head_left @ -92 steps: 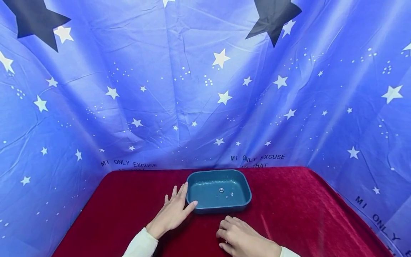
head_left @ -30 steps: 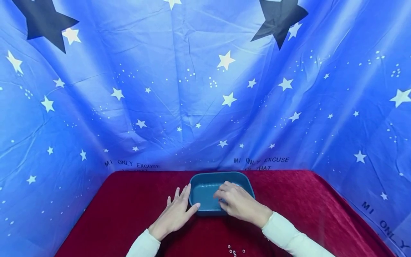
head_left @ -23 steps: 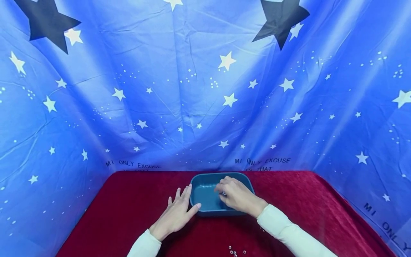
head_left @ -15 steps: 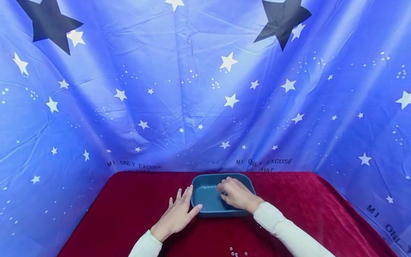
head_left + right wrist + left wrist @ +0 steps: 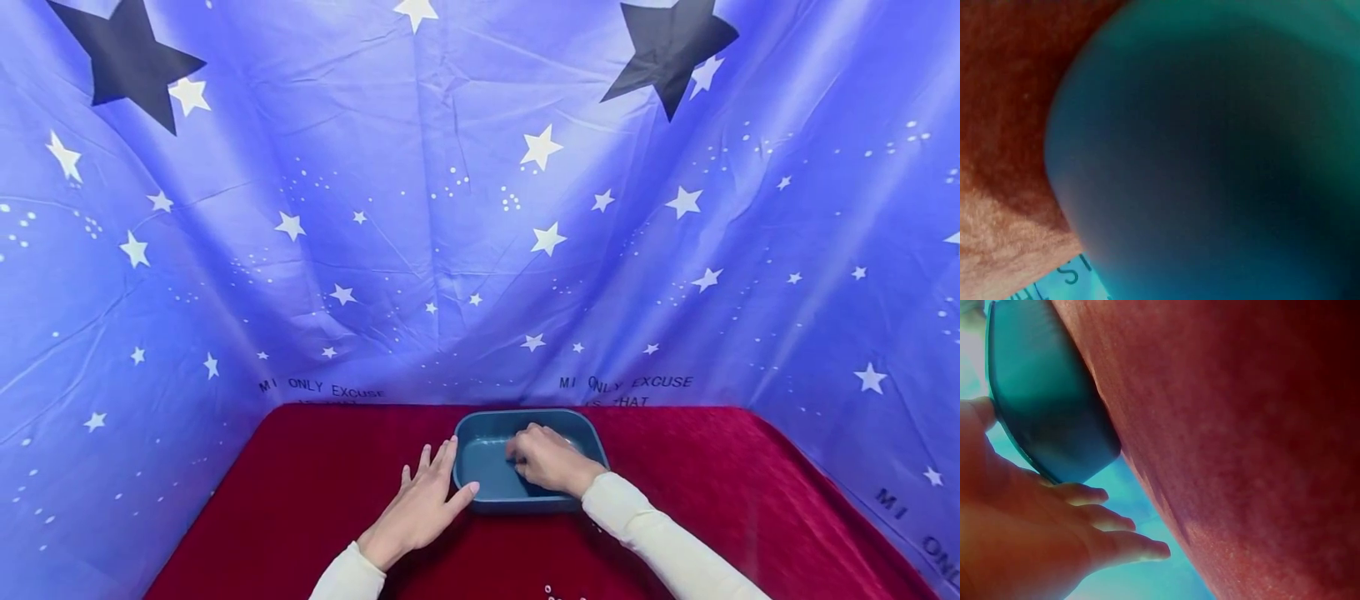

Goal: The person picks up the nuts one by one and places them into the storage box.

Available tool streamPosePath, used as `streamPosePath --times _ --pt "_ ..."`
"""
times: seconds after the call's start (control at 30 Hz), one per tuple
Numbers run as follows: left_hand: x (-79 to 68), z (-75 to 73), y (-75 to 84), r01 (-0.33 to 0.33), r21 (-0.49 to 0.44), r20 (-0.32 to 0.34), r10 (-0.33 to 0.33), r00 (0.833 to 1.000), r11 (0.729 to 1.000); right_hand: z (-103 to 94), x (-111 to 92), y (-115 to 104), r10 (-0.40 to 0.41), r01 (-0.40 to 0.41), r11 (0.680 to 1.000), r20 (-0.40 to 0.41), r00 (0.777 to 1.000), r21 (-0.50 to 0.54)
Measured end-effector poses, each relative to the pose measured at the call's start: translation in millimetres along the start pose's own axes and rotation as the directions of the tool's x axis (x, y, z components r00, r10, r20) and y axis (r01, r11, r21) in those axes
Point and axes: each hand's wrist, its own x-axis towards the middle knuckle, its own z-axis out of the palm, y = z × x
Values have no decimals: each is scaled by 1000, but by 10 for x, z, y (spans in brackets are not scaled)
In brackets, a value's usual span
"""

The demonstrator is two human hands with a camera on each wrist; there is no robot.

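A blue-green rectangular tray stands on a red velvet cloth. My left hand lies against its left end, fingers straight and spread, thumb at the near left corner. In the left wrist view that hand shows beside the tray wall. My right hand is down inside the tray with bent fingers; the fingertips are blurred, and whether they pinch anything is hidden. The right wrist view holds mostly the blurred tray wall. Small shiny rings, like nuts, lie at the bottom edge of the head view.
Red velvet cloth covers the table. Blue star-printed curtains hang behind it and along both sides. Another tiny shiny piece lies on the cloth by the right sleeve.
My right hand went from the near cloth into the tray, then shifted slightly within it. The left hand stays at the tray's end. The head view tilted, pushing the rings toward its bottom edge.
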Motion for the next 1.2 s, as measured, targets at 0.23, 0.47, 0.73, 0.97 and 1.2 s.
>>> streamPosePath --times 0.23,0.47,0.73,0.97,1.2 --pt "-8 22 35 -7 -4 -5 7 1000 1000 -6 -55 11 6 -6 1000 7 1000 -7" --pt "-2 6 54 -5 4 -3 5 1000 1000 -195 -243 -172 -17 13 999 -78 997 -47" --pt "29 -31 41 -17 15 -19 17 1000 1000 -394 -521 -422 -78 66 995 -168 983 -76" --pt "12 -14 24 -4 1 -13 4 1000 1000 -432 -688 -554 -120 106 991 -202 972 -78" --pt "-3 -3 3 2 1 -21 -2 1000 1000 -392 -858 -658 -198 182 979 -241 950 -90"
